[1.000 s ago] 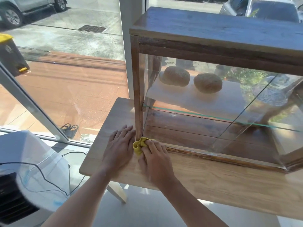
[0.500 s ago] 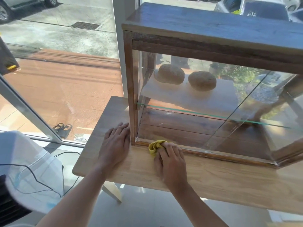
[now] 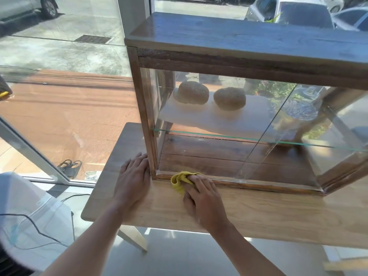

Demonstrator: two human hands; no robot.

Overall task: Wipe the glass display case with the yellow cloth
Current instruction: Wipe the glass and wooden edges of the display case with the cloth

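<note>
A wood-framed glass display case stands on a light wooden table. Two round bread loaves lie on its glass shelf. My right hand holds a bunched yellow cloth against the bottom wooden rail of the case front, near its left corner. Flat on the table lies my left hand, fingers straight, its fingertips beside the case's left corner post.
A large window is behind and left of the table, with a street, parked cars and sandals beyond. A white covered object with black cables sits at lower left. The table's left edge is close to my left hand.
My right hand slid the cloth from the case's left corner to the right along the bottom rail. My left hand has stayed beside the corner post.
</note>
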